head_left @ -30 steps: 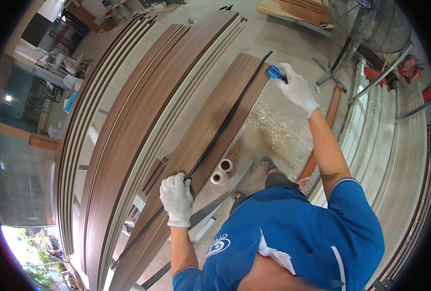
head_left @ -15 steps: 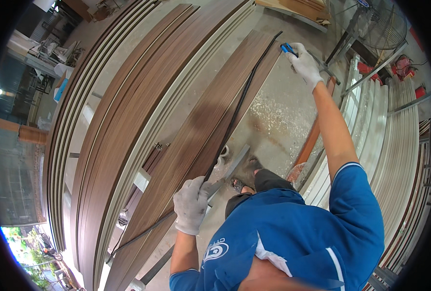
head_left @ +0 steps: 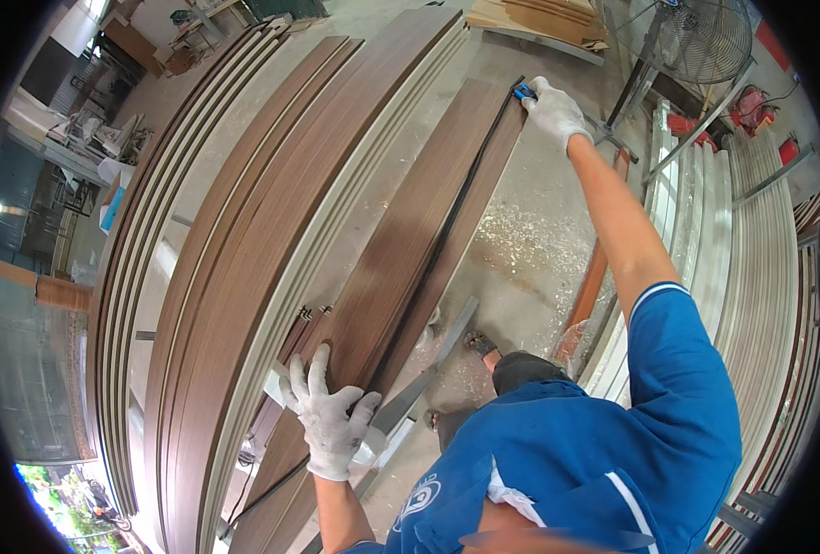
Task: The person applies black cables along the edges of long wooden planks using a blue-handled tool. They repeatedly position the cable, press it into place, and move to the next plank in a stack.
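A long brown wood-grain board [head_left: 408,242] with a lengthwise groove slants away in front of me. Along the groove runs a thin black flexible strip [head_left: 466,191], its far end at the board's far right corner. My left hand [head_left: 331,420], in a white glove, lies on the near part of the board with its fingers spread, partly covering the strip. My gloved right hand [head_left: 555,113] reaches to the far end, closed on a small blue hand tool [head_left: 523,90] beside the strip's end. The tool's exact kind is mostly hidden by the fingers.
More brown boards [head_left: 285,185] lie on supports to the left. Pale long profiles [head_left: 751,249] are stacked at right, near a standing fan [head_left: 705,42]. A metal support bar [head_left: 428,369] sticks out beside my feet. White debris [head_left: 530,235] dots the floor.
My left hand has loosened from the strip and spread its fingers on the board. The strip now lies straighter along the groove. My right hand, with the blue tool, is closer to its end.
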The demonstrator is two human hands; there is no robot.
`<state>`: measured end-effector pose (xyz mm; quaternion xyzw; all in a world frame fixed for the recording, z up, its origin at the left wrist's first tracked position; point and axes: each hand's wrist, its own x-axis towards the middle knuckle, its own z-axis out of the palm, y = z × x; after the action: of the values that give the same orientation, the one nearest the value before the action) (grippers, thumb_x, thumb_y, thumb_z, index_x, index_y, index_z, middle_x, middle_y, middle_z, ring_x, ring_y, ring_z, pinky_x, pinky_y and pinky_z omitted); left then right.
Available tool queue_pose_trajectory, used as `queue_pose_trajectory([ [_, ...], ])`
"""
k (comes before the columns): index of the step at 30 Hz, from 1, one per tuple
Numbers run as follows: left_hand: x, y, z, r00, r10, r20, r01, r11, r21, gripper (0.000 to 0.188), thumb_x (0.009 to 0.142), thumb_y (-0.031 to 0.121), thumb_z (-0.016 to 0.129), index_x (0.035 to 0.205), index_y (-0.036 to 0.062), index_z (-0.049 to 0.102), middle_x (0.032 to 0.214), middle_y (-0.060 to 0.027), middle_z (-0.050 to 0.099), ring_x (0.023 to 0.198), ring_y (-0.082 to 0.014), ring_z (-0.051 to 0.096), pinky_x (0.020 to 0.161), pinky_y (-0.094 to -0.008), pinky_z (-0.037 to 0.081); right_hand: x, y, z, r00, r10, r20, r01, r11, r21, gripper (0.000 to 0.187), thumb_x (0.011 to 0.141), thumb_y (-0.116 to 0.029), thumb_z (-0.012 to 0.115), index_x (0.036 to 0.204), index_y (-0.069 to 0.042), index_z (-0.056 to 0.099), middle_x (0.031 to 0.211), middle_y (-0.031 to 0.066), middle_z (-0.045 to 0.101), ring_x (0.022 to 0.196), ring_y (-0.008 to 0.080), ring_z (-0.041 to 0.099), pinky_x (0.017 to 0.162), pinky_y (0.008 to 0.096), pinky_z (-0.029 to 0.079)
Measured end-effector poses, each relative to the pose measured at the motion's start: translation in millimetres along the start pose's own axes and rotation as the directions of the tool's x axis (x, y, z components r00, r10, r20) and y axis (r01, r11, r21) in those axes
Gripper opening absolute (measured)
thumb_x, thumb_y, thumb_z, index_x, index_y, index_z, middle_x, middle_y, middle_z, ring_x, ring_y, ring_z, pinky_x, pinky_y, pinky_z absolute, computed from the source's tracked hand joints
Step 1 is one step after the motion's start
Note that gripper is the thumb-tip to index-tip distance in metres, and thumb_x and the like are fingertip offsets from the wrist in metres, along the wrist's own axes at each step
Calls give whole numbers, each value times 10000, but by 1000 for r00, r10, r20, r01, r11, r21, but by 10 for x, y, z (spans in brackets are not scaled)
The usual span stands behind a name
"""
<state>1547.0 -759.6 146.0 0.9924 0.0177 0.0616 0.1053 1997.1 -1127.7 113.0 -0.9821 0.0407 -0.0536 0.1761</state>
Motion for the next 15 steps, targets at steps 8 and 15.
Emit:
queue_pose_trajectory([
  [8, 9, -627, 55, 970, 234, 74, -196, 921, -336, 276, 722, 354, 886, 878, 131, 838, 1449, -220, 592, 1378, -557, 406, 1151, -604, 346, -347, -339, 90, 998, 20, -63, -27, 992, -121, 296, 1038, -318, 562, 1245, -122, 644, 1174, 211, 745, 1132, 427, 697, 934, 544, 542],
  [15, -28, -670, 28, 962, 267, 53, -233, 907, -352, 213, 791, 327, 810, 852, 124, 833, 1430, -191, 567, 1350, -550, 377, 1140, -662, 261, -1224, -770, 109, 996, -73, -48, 67, 991, -117, 268, 1039, -293, 575, 1220, -103, 626, 1120, 229, 744, 1088, 441, 699, 904, 566, 540],
])
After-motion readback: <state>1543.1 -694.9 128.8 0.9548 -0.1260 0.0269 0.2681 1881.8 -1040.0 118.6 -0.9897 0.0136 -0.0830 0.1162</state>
